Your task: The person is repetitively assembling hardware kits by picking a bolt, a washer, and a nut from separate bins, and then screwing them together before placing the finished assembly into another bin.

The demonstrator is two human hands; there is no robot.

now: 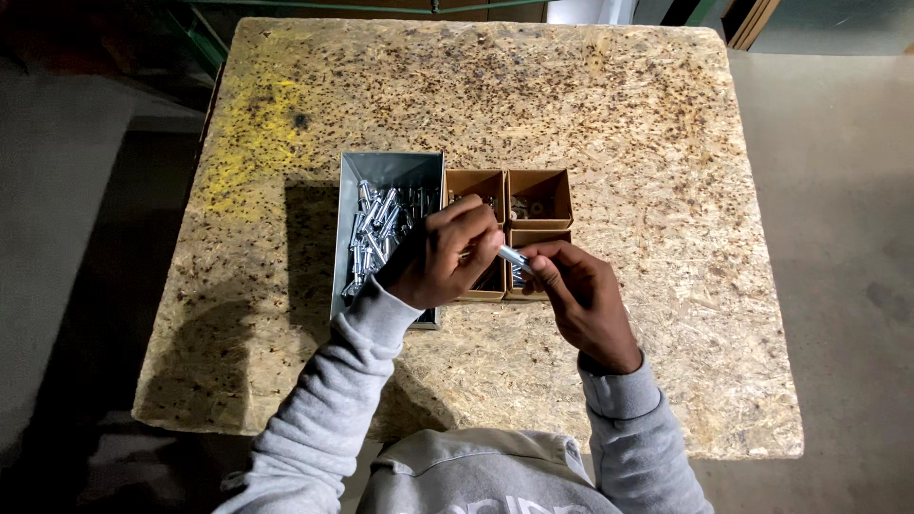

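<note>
Light falls brightly from above and somewhat from the right onto the speckled chipboard surface [619,124], leaving the floor at the left and the frame's corners dim. A broad soft shadow spreads left of the grey metal tray [354,228] and under the grey sleeves. The small silver bolts [376,224] glint with slight glare. Focus is sharp at centre; the surface's edges bow from wide-angle distortion.

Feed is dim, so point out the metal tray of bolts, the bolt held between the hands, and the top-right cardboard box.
metal tray [386,169], head view, bare back wall.
bolt [514,256], head view, shiny shank between both hands.
top-right cardboard box [562,195], head view, right wall.
</note>
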